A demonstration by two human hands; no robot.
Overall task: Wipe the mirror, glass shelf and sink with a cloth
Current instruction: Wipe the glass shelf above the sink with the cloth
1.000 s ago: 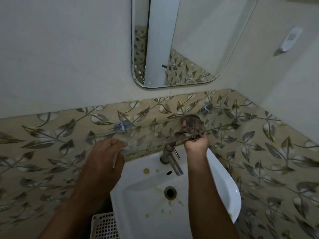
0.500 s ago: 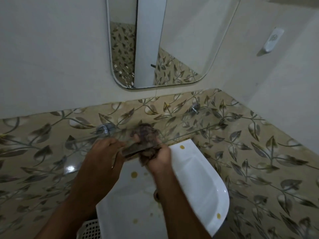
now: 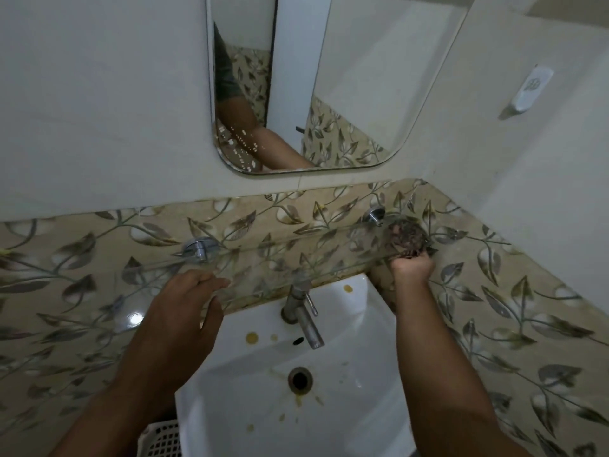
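Observation:
A clear glass shelf (image 3: 263,258) runs along the leaf-patterned tiles on two chrome brackets, above a white sink (image 3: 270,407) that carries yellow-brown stains. My right hand (image 3: 412,267) grips a dark crumpled cloth (image 3: 407,237) pressed on the shelf's right end, near the right bracket (image 3: 375,215). My left hand (image 3: 184,311) holds nothing, its fingers resting at the shelf's front edge on the left. The mirror (image 3: 329,80) hangs above and shows white specks at its lower left corner and a reflected arm.
A chrome tap (image 3: 304,316) stands at the sink's back, under the shelf. The left shelf bracket (image 3: 199,247) is fixed to the tiles. A white perforated basket (image 3: 161,438) sits below left of the sink. A white wall fitting (image 3: 532,89) is mounted on the right wall.
My right hand slid the cloth along the shelf from its middle to its right end. My left hand stayed at the shelf's left front edge. The camera view shifted.

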